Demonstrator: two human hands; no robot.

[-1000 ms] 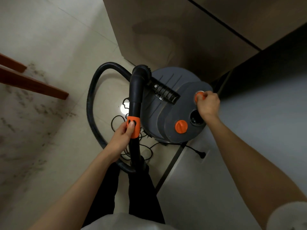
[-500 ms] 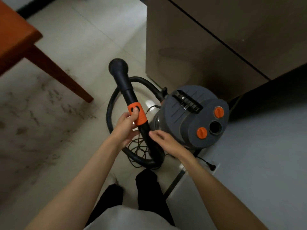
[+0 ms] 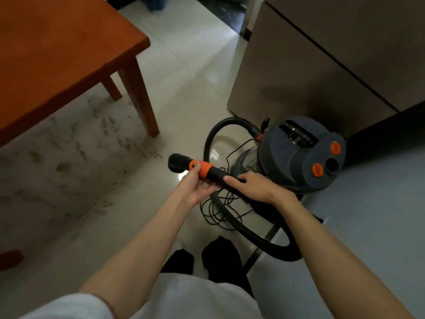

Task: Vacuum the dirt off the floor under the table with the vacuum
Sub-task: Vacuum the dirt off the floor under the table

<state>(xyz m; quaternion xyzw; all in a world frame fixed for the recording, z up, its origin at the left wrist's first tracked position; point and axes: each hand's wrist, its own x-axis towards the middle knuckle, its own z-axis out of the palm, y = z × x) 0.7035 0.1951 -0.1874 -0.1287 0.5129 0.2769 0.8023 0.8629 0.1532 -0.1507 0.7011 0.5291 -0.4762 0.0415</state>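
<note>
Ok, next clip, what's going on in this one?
A person stands on a tiled floor beside a grey canister vacuum and holds its black wand in both hands. The left hand grips it at the orange collar; the right hand wraps the tube just behind. The nozzle is in the air, pointing toward the dirt scattered under the wooden table. None of it looks vacuumed yet.

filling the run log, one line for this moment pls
phase: aiming nozzle | left hand: grips hose handle | right hand: on handle | nozzle: off floor, toward dirt under table
</note>
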